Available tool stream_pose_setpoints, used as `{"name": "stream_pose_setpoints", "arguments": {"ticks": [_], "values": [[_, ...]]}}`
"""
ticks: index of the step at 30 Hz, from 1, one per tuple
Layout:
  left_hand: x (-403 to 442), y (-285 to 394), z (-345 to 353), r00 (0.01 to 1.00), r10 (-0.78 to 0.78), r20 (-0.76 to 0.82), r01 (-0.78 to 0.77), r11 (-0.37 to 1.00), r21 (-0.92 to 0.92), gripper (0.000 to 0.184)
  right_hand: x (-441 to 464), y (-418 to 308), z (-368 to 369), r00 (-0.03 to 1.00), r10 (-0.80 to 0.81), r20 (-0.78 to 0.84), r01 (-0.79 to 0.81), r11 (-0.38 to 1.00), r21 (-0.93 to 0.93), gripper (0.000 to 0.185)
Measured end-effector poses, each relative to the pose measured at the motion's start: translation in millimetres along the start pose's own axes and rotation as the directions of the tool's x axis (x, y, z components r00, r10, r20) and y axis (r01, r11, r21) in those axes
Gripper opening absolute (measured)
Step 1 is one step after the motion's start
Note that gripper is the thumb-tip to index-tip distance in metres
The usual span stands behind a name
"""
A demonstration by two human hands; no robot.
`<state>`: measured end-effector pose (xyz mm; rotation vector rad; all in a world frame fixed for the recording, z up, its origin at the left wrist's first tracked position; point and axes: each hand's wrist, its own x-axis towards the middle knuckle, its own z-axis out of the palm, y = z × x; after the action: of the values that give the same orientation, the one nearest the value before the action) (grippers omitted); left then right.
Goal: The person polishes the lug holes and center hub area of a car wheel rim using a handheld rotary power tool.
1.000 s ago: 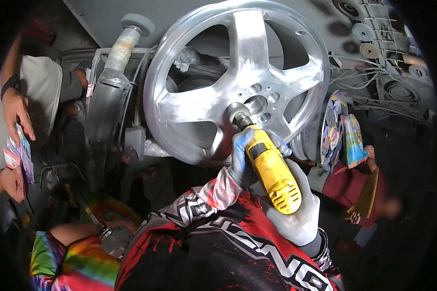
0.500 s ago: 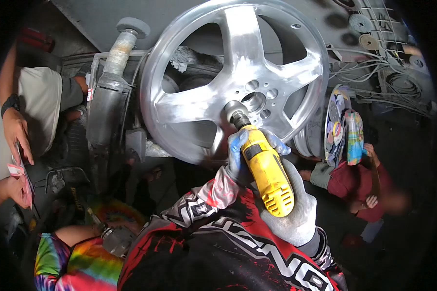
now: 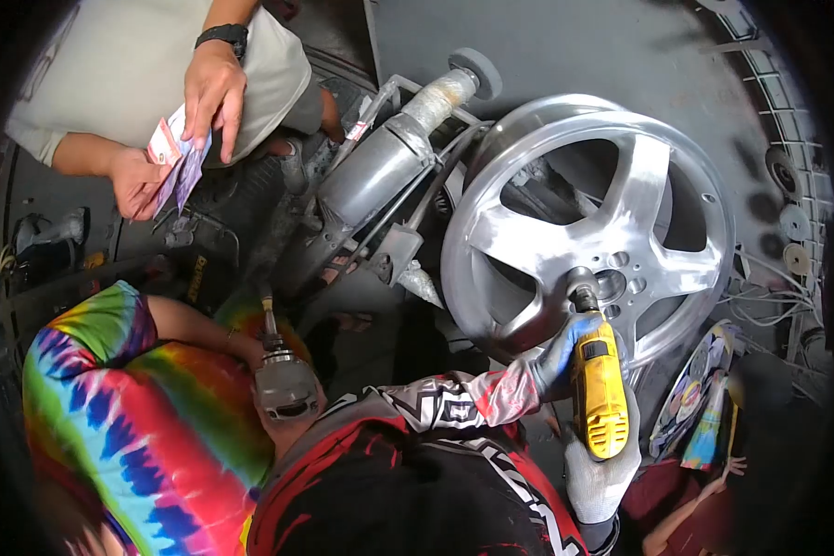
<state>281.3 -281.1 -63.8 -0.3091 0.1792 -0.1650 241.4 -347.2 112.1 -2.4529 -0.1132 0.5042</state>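
Observation:
A shiny five-spoke metal wheel (image 3: 621, 222) stands on the right of the view. A yellow power tool (image 3: 602, 389) points at its hub, and the round tip (image 3: 581, 281) of the tool is against or very near the metal beside the centre hole. My left hand (image 3: 562, 357), in a grey and blue glove, is wrapped round the front of the tool. Lower down, my right hand (image 3: 602, 477), in a pale glove, holds the rear of its body. Part of the right hand's fingers is hidden behind the tool.
A grinding machine (image 3: 371, 181) with a round wheel stands left of the metal wheel. A person (image 3: 171, 56) at the upper left holds papers. Another in a tie-dye shirt (image 3: 148, 417) holds a grey tool (image 3: 285, 385). Cables (image 3: 769, 301) and a person in maroon (image 3: 681, 510) are at the right.
The view has swung left, so the metal wheel, yellow tool and both my hands appear further right and lower. The people at the left show more fully. My grip on the tool looks the same.

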Motion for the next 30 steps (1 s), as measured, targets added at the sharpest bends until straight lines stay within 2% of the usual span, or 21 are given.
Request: {"name": "stream_pose_setpoints", "arguments": {"ticks": [4,5,6,8,9,10,12,13,15,16,19,20,22,24,25,26,28,30], "values": [[-3.0,2.4,5.9,0.999,0.043,0.015,-0.044,0.996,0.080,0.052,-5.5,9.0,-1.1,0.998,0.062,0.012,-0.062,0.998,0.017,0.076],[-4.0,4.7,5.1,0.996,0.082,0.026,-0.086,0.981,0.172,0.052,-6.6,8.4,1.6,1.000,0.022,-0.022,-0.022,1.000,0.021,0.077],[-4.8,2.5,3.8,0.999,0.031,0.018,-0.032,0.995,0.093,0.052,-8.2,16.0,2.0,0.999,-0.021,-0.031,0.023,0.998,0.063,0.078],[-2.1,-4.6,-15.2,0.996,0.094,-0.002,-0.090,0.959,0.270,0.054,-16.3,1.5,-0.3,0.996,0.086,-0.021,-0.084,0.993,0.084,0.073],[-3.5,-11.8,-18.0,0.999,0.043,0.011,-0.045,0.972,0.229,0.058,-21.2,19.9,-3.6,0.999,0.018,-0.031,-0.015,0.995,0.101,0.076],[-13.5,-14.0,1.8,1.000,0.002,0.006,-0.004,0.959,0.284,0.058,-28.0,36.0,-6.9,0.998,-0.046,-0.049,0.051,0.992,0.114,0.078],[-17.7,-31.2,3.4,0.997,-0.071,0.040,0.057,0.956,0.287,0.057,-44.0,43.9,-21.1,0.999,-0.007,-0.041,0.013,0.988,0.152,0.079],[-17.9,-42.7,1.1,0.996,-0.087,-0.015,0.087,0.952,0.292,0.055,-50.8,55.2,-24.7,0.997,0.006,-0.072,0.006,0.986,0.165,0.079],[-19.2,-62.1,2.0,0.990,-0.139,0.031,0.113,0.901,0.418,0.051,-70.2,86.1,-35.6,0.988,0.156,0.001,-0.142,0.898,0.417,0.079],[-21.1,-69.1,4.5,0.987,-0.157,0.036,0.118,0.859,0.498,0.050,-77.2,99.8,-38.6,0.988,0.153,-0.009,-0.135,0.894,0.427,0.079],[-21.4,-100.1,14.9,0.988,-0.154,-0.004,0.127,0.795,0.593,0.035,-93.9,135.9,-46.4,0.992,0.009,-0.128,0.055,0.871,0.489,0.077],[-21.1,-109.7,17.2,0.989,-0.146,-0.032,0.134,0.762,0.633,0.032,-98.0,150.6,-46.2,0.991,0.000,-0.136,0.069,0.861,0.505,0.077],[-16.9,-129.5,22.0,0.982,-0.177,-0.062,0.171,0.710,0.683,0.033,-104.6,179.3,-49.7,0.966,0.009,-0.257,0.140,0.821,0.553,0.077],[-11.1,-153.9,21.5,0.987,-0.162,-0.005,0.116,0.685,0.719,0.032,-110.1,206.3,-57.4,0.956,0.004,-0.294,0.175,0.795,0.580,0.074],[-10.1,-160.7,24.7,0.980,-0.198,0.015,0.105,0.584,0.805,0.032,-112.5,216.7,-63.0,0.947,0.013,-0.322,0.201,0.757,0.622,0.073],[-7.9,-176.4,14.2,0.982,-0.188,0.012,0.100,0.574,0.813,0.032,-114.2,226.7,-68.9,0.937,0.023,-0.348,0.228,0.714,0.662,0.072],[-1.1,-205.5,0.4,0.986,-0.096,0.139,-0.037,0.681,0.731,0.040,-117.2,248.3,-81.4,0.937,0.023,-0.350,0.263,0.615,0.744,0.071],[-11.5,-225.3,-1.5,0.959,-0.251,0.129,0.114,0.763,0.636,0.044,-120.2,261.9,-95.2,0.946,0.026,-0.324,0.281,0.438,0.854,0.069]]}}
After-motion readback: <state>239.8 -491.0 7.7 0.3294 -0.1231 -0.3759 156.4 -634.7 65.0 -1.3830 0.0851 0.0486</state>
